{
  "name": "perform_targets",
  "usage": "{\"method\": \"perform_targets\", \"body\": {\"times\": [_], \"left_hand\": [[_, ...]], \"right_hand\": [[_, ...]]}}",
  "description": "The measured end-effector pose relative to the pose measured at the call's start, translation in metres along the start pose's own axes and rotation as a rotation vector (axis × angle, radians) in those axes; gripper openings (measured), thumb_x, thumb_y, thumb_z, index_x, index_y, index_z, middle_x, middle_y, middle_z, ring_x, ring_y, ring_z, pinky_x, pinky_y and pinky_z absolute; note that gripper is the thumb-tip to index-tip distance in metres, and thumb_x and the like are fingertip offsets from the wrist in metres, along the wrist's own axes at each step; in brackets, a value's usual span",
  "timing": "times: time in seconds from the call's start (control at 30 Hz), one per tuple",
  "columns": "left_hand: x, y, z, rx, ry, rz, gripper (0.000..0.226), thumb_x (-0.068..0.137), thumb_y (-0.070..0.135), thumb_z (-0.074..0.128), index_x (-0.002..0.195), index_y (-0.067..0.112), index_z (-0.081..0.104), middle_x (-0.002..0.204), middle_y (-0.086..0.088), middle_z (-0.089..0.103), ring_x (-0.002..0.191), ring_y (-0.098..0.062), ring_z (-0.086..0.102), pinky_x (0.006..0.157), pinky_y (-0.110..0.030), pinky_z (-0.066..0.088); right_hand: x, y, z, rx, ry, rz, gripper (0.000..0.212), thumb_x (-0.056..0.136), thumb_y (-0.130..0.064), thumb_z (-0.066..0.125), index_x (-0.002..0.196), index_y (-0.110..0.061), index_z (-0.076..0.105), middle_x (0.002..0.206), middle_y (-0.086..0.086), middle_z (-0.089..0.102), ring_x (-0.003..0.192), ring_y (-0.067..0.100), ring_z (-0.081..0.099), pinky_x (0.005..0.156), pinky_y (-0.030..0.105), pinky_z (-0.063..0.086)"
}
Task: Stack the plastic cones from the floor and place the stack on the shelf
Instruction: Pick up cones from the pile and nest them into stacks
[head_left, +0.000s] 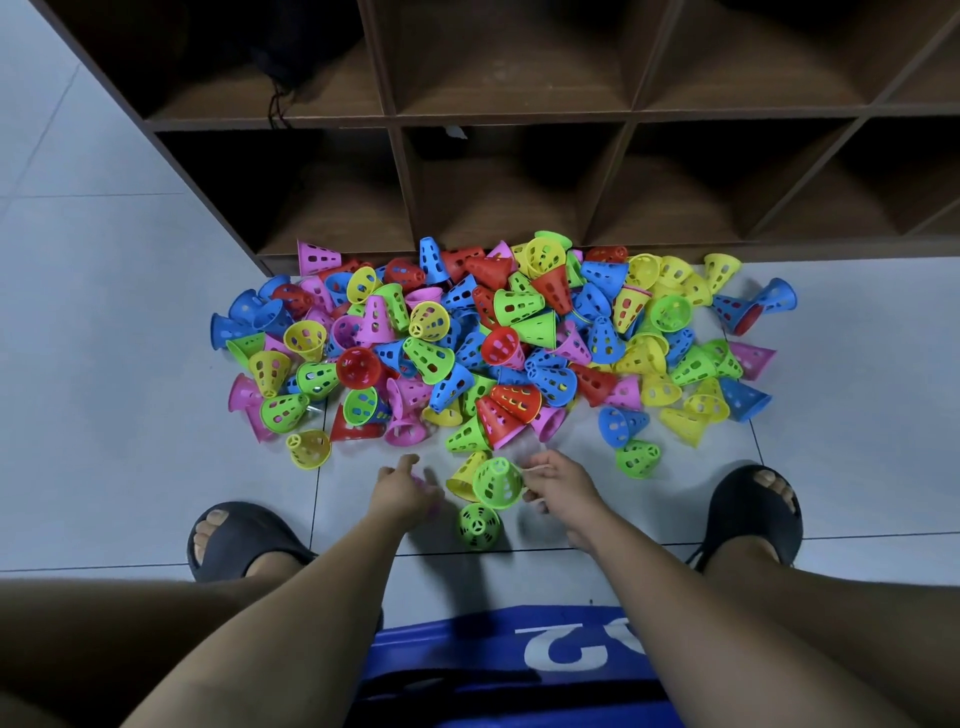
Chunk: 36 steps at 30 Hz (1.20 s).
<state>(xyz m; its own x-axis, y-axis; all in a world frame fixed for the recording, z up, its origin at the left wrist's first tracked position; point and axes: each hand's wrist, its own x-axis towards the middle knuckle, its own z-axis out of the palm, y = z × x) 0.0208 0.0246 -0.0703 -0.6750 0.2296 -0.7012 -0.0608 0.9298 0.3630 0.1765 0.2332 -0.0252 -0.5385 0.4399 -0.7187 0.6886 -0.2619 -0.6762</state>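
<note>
Dark brown wooden cubby shelf (519, 117) at the back, standing on the pale grey tiled floor (104, 364). Heap of perforated plastic cones (498, 343) in 5 colours (blue, red, yellow, green, pink) lies loose on the floor against the shelf base. Right grip (558, 486): fingers curled, pinching the rim of 1 green perforated cone (497, 483), which touches a yellow perforated cone (464, 475) on its left. Left grip (405, 491): motion-blurred, pink smear at the fingers, can't tell if apart or clamped. 1 upright green cone (479, 526) stands on the floor between the wrists.

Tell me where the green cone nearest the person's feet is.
In the head view, low centre: the green cone sits on the floor between the left hand and right hand.
</note>
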Motion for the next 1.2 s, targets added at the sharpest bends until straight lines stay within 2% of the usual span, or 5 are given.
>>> {"method": "perform_targets", "body": {"times": [0.2,0.4,0.57,0.87,1.2], "left_hand": [[-0.004,-0.009,0.003,-0.149,-0.053,-0.247,0.114,0.074,0.027,0.087,0.163,0.033,0.016,0.14,-0.019,0.039,0.114,-0.041,0.057,0.087,-0.049,0.062],[-0.01,-0.016,0.004,-0.179,-0.092,-0.219,0.11,0.068,0.032,0.084,0.161,0.025,0.024,0.136,-0.016,0.053,0.114,-0.037,0.061,0.093,-0.044,0.06],[-0.027,-0.008,-0.001,-0.462,-0.083,-0.201,0.105,0.082,0.023,0.08,0.163,0.025,0.013,0.141,-0.024,0.052,0.097,-0.034,0.07,0.064,-0.035,0.063],[-0.06,0.005,-0.002,-0.594,-0.086,0.035,0.104,0.083,0.005,0.084,0.161,0.027,0.019,0.12,-0.015,0.06,0.098,-0.025,0.065,0.071,-0.026,0.054],[-0.071,0.009,0.008,-0.208,0.003,0.224,0.06,0.058,0.026,0.097,0.105,0.031,0.06,0.102,0.005,0.065,0.087,-0.02,0.067,0.071,-0.032,0.055]], "right_hand": [[-0.015,0.012,0.017,-0.138,-0.137,0.019,0.008,0.097,-0.006,0.067,0.1,-0.012,0.07,0.088,0.009,0.072,0.067,0.015,0.066,0.052,0.024,0.046],[-0.018,0.031,0.029,-0.173,-0.081,0.118,0.011,0.097,-0.003,0.061,0.099,-0.011,0.067,0.088,0.014,0.074,0.074,0.025,0.076,0.056,0.029,0.051],[-0.021,0.034,0.029,-0.071,-0.032,0.2,0.011,0.098,0.0,0.058,0.104,-0.008,0.063,0.097,0.022,0.075,0.088,0.03,0.079,0.076,0.034,0.065],[-0.032,0.03,0.051,-0.019,-0.152,0.331,0.024,0.105,-0.004,0.036,0.123,-0.014,0.05,0.105,0.016,0.069,0.094,0.027,0.076,0.08,0.036,0.064],[-0.03,0.026,0.063,-0.031,-0.318,0.23,0.061,0.092,0.008,0.033,0.109,-0.036,0.073,0.102,0.004,0.067,0.085,0.015,0.049,0.075,0.029,0.045]]}}
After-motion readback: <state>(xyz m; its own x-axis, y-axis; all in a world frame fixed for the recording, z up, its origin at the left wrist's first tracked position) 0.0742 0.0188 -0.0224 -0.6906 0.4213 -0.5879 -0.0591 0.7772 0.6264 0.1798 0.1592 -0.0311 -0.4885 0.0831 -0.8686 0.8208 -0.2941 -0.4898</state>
